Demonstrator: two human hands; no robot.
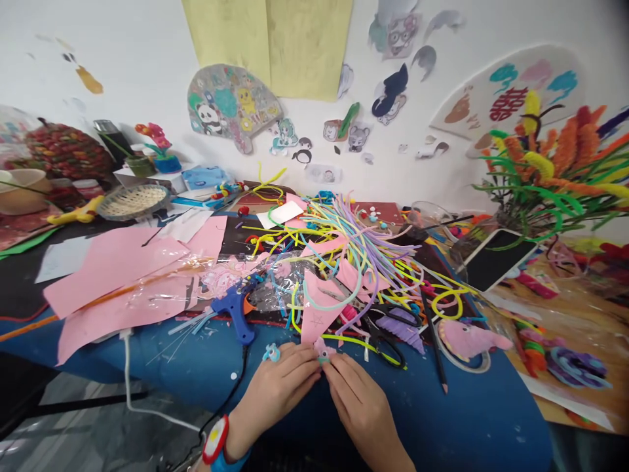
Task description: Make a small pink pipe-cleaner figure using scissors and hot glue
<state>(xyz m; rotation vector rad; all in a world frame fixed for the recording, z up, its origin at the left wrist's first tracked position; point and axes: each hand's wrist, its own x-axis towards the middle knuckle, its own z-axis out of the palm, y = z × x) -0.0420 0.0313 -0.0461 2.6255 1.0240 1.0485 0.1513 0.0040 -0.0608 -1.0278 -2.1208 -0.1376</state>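
Observation:
Between my two hands, near the front edge of the blue table cover, is a small pink fuzzy piece (323, 350) with a dark eye-like dot and a bit of teal under it. My left hand (280, 387) pinches it from the left, wearing a blue ring-like ornament (272, 353) and a red-and-white wristband (215, 439). From the right, the fingertips of my right hand (361, 403) hold the same piece. Just behind it lies a pink felt sheet (317, 318) with a star drawn on it.
A blue glue gun (238, 313) with a cord lies left of centre. Black-handled scissors (388, 328), a dark pencil (437, 357) and a pink plush shape (469, 339) are at right. Pipe cleaners (363, 242) pile behind; a phone (496, 259) leans against a flower arrangement.

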